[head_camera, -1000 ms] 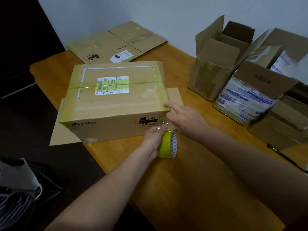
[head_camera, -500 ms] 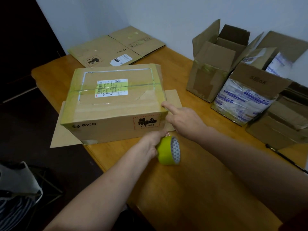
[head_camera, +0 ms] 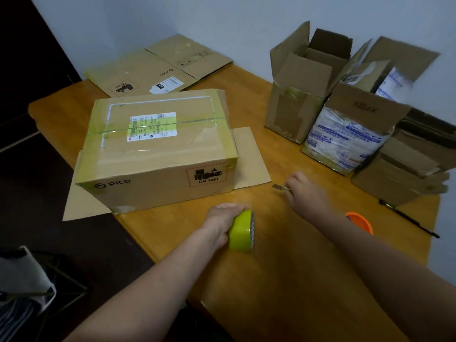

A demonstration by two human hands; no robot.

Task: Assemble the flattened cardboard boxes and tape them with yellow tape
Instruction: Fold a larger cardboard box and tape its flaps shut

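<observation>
A closed PICO cardboard box (head_camera: 158,149) stands on the wooden table (head_camera: 283,280), its top seams covered in yellow tape and two bottom flaps spread flat beneath it. My left hand (head_camera: 223,218) grips the yellow tape roll (head_camera: 243,230) on the table in front of the box. To the right of the box, my right hand (head_camera: 306,191) pinches a small flat, metallic-looking piece (head_camera: 280,186) just above the table; motion blur hides what it is. Neither hand touches the box.
Flattened boxes (head_camera: 158,70) lie at the table's far edge by the wall. Three open boxes (head_camera: 303,95) (head_camera: 350,129) (head_camera: 399,178) crowd the right side. A black pen (head_camera: 409,219) and an orange round thing (head_camera: 360,222) lie near my right forearm.
Both hands have left the box's front right corner. My left hand drew the roll back toward me. My right hand swung to the right and now pinches a small piece.
</observation>
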